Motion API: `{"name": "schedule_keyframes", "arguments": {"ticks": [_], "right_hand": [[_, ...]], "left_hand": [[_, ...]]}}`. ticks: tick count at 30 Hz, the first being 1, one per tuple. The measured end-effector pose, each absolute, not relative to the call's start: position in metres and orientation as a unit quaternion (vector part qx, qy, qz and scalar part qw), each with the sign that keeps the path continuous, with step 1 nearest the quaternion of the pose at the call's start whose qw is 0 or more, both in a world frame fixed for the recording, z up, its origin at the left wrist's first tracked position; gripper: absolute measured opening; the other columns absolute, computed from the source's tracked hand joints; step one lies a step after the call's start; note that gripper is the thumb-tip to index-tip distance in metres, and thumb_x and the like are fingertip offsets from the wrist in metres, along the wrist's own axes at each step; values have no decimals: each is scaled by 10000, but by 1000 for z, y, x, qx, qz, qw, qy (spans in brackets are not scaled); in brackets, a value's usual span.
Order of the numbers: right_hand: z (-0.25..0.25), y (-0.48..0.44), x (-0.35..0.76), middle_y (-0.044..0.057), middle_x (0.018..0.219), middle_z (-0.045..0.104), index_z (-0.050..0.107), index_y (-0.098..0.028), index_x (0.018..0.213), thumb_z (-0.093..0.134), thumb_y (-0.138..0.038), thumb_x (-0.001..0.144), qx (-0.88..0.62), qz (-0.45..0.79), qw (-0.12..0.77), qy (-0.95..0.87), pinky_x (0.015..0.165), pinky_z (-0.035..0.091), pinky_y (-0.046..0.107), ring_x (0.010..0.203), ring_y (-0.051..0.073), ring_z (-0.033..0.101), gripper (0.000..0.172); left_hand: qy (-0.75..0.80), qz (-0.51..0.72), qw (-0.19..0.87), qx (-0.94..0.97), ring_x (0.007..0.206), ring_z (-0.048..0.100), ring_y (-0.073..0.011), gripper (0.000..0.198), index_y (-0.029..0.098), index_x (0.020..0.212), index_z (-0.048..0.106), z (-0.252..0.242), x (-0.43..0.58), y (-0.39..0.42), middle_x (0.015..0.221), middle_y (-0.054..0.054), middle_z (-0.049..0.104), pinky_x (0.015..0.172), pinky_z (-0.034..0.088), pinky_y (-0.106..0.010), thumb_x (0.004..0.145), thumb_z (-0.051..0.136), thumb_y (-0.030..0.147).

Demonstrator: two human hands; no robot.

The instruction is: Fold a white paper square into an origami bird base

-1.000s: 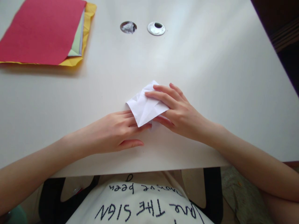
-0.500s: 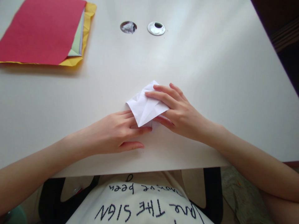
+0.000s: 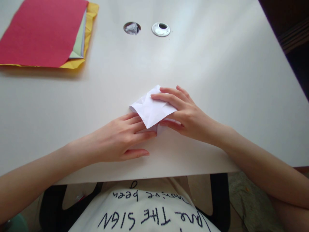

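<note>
A small white sheet of folded paper (image 3: 151,111) lies on the white table, with creases across it and one flap raised. My left hand (image 3: 125,135) is flat, its fingers stretched out and the fingertips under the raised flap; the thumb is apart from the paper. Over the right part of the flap, my right hand (image 3: 185,111) has two fingers on top and its thumb below, holding the paper between them. The flap hides the tips of several left fingers.
A red sheet (image 3: 45,32) lies on a stack with yellow crumpled paper (image 3: 89,29) at the back left. Two round cable holes (image 3: 132,29) pierce the tabletop, one with a silvery cap (image 3: 156,30). The table's front edge (image 3: 149,177) runs close to my body.
The raised flap has tilted slightly up and to the right with my right hand. My left hand has barely moved.
</note>
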State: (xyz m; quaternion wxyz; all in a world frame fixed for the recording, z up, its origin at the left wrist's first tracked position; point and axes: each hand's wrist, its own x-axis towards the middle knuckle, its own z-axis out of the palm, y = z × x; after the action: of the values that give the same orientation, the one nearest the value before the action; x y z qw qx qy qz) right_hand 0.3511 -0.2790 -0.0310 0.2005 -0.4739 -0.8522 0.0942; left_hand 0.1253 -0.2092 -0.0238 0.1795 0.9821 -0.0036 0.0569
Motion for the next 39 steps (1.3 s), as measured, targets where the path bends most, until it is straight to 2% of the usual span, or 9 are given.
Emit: {"name": "schedule_keyframes", "arguments": {"ticks": [9,17,24,32,39], "right_hand": [[-29,-278,353,18,1322,448,645,-228,818,545,-189,841,-472,99,190,-855,1068,206,552,1299,261,301,109],[-32,-279,350,18,1326,449,643,-235,877,535,-192,838,-493,96,190,-844,1078,194,544,1300,263,298,122],[-31,-279,350,25,1320,453,642,-228,852,540,-203,840,-489,93,196,-845,1072,204,548,1298,266,303,106],[-28,-279,352,14,1339,433,645,-235,855,548,-206,839,-482,100,196,-848,1072,201,547,1299,264,299,102],[-28,-280,350,31,1335,438,637,-228,872,538,-213,847,-484,85,194,-849,1070,205,550,1296,270,304,103]], "left_hand": [[-16,56,177,982,1213,423,-266,389,167,1213,518,-26,124,-206,1261,-73,544,1033,344,-423,869,509,347],[-9,53,176,983,1213,430,-267,388,175,1222,515,-26,124,-208,1263,-82,541,1027,354,-428,867,516,332],[-10,49,180,983,1230,409,-258,391,171,1231,512,-26,124,-207,1278,-78,530,1040,346,-419,873,504,329],[-8,46,181,982,1267,366,-265,444,191,1284,464,-28,124,-208,1342,-62,476,1064,309,-451,864,517,326],[-4,50,181,982,1253,378,-256,402,175,1249,503,-28,124,-209,1321,-44,497,1068,312,-417,872,505,315]]}}
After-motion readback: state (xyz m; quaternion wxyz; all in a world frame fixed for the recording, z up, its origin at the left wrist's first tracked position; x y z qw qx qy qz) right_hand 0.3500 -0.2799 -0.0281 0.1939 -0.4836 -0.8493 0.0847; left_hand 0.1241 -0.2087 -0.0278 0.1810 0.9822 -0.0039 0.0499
